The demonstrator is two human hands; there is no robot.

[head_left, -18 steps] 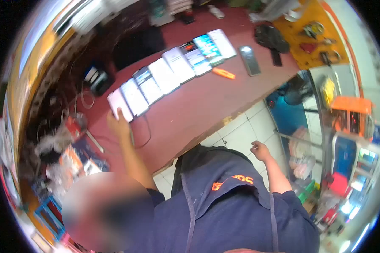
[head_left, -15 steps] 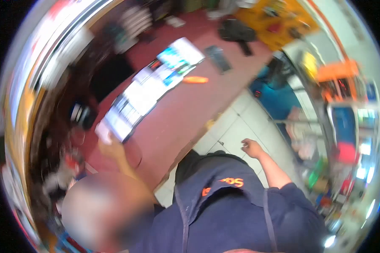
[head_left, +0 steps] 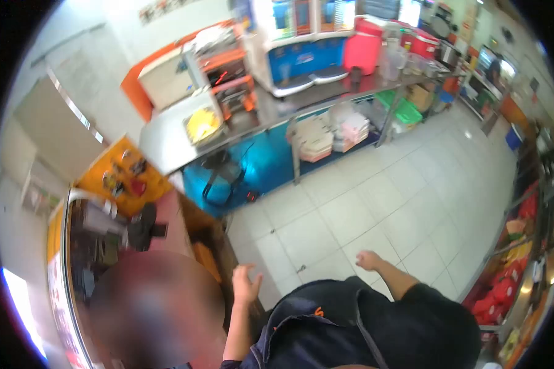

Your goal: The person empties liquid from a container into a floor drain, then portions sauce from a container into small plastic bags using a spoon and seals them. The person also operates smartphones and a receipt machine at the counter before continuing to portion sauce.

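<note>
My left hand is raised beside the edge of the reddish counter, thumb and fingers apart, with nothing in it. Over the tiled floor, in front of my body, my right hand is loosely curled into a fist. Nothing sticks out of it. A large blurred patch hides most of the counter and whatever lies there. At the counter's far end is a black device, near an orange board with small items on it.
A metal work table runs along the far side, bearing a tray of yellow food, a blue drink dispenser and a red cooler. Stacked boxes sit underneath. Shelves with red packages line the right side.
My view has swung right, from the counter with its lit papers to the floor and work table. The left hand has left the papers and is now open. The right hand stays curled.
</note>
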